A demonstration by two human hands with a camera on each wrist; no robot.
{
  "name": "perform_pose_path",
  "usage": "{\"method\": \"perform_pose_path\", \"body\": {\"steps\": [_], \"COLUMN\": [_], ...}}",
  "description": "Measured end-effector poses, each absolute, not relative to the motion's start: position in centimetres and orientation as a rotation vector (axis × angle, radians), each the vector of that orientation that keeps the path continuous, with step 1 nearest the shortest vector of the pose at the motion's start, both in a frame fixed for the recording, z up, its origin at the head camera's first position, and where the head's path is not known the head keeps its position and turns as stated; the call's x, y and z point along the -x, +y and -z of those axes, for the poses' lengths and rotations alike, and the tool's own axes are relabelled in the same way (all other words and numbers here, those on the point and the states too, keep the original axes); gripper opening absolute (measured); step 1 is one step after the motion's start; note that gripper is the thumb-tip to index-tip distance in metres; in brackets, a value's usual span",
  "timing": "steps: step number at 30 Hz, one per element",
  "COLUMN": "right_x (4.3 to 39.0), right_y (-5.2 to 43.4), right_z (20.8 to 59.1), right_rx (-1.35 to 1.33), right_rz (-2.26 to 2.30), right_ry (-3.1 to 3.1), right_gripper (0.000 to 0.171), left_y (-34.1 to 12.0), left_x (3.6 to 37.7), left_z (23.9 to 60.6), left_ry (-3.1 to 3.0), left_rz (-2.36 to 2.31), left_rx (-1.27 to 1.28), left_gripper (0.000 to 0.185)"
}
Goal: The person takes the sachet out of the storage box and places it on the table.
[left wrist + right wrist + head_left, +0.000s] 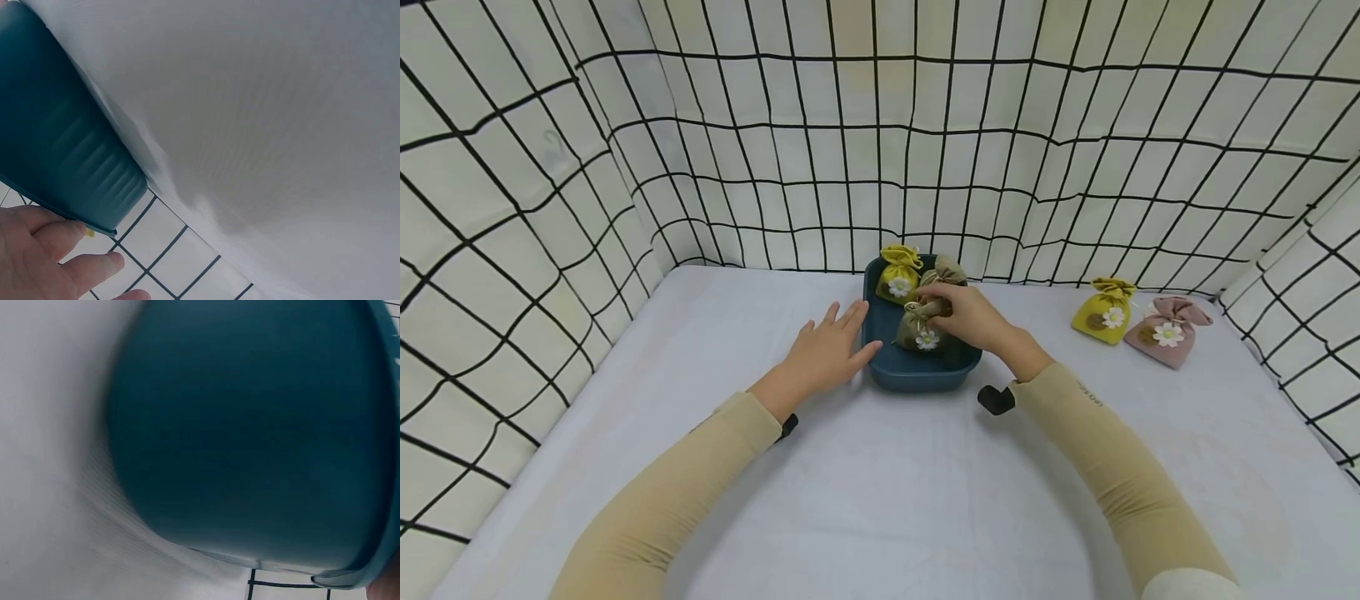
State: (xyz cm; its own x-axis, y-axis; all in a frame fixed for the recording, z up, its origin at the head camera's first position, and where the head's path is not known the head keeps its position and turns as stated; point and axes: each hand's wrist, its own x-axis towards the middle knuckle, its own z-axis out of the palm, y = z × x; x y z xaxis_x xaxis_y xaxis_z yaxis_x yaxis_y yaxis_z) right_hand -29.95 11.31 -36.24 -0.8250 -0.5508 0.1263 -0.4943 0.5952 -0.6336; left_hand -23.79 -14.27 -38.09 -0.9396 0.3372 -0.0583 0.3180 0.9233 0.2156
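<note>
A blue plastic basket (917,381) stands at the back of the table, with small drawstring pouches in it. My right hand (967,319) reaches over its right side and pinches the gathered neck of an olive-green pouch (912,331) with a white flower. Behind that lie a yellow pouch (898,279) and a brownish pouch (946,272), the latter partly hidden. My left hand (826,350) is at the basket's left rim, fingers spread and straight. In the left wrist view its fingers (59,237) overlap the rim. The right wrist view mostly shows the basket's outer wall (250,437).
Another yellow pouch (1103,312) and a pink pouch (1170,332) lie side by side on the white tabletop (880,500) to the right. Black wire grid panels (805,150) with white backing enclose the table at the back and sides.
</note>
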Motion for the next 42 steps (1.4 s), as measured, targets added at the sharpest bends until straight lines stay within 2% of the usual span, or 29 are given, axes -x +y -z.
{"method": "perform_pose_path", "body": {"steps": [7,15,18,24,42], "right_x": [30.2,30.1,30.0,30.2,30.0], "right_y": [11.9,11.9,11.5,11.1,10.4], "right_z": [36.5,35.6,35.3,35.2,35.9], "right_rx": [0.813,0.669,0.631,0.642,0.671], "right_rz": [1.132,0.998,0.891,0.696,0.691], "right_ry": [2.677,2.668,2.692,2.732,2.756], "right_gripper": [0.076,0.098,0.096,0.081,0.081], "left_y": [-14.2,-14.3,-14.2,-14.2,-14.2], "left_x": [23.7,23.7,23.7,23.7,23.7], "left_z": [38.1,38.0,38.0,38.1,38.1], "left_ry": [2.984,2.980,2.981,2.985,2.984], "left_rz": [-0.323,-0.339,-0.341,-0.336,-0.347], "left_rx": [-0.525,-0.523,-0.525,-0.529,-0.520], "left_gripper": [0.079,0.079,0.079,0.079,0.079]}}
